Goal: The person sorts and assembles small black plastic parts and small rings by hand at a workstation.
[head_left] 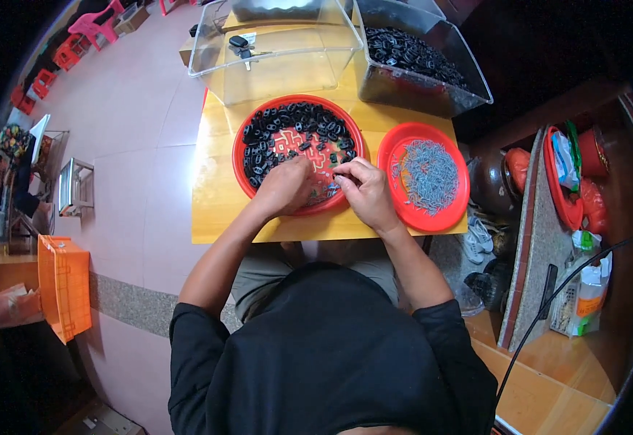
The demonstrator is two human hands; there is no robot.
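A round red tray point(238, 168) with a gold pattern holds many small black plastic pieces point(298, 116), heaped along its far and left sides. Over its near part my left hand point(286, 187) is curled, knuckles up; what its fingers hold is hidden beneath it. My right hand point(365, 192), at the tray's right rim, pinches a small black plastic piece point(339, 176) between thumb and fingers. Some small grey bits point(325, 193) lie on the tray floor between the hands. Right of it, a red plate point(397, 203) carries a pile of small grey metal screws point(430, 176).
Both trays sit on a yellow wooden table point(215, 196). Behind them stand a clear bin point(276, 69) with a key point(247, 64) showing in it and another bin point(421, 94) full of black pieces point(410, 54). At right is a cluttered shelf point(541, 239); an orange crate point(66, 286) stands left.
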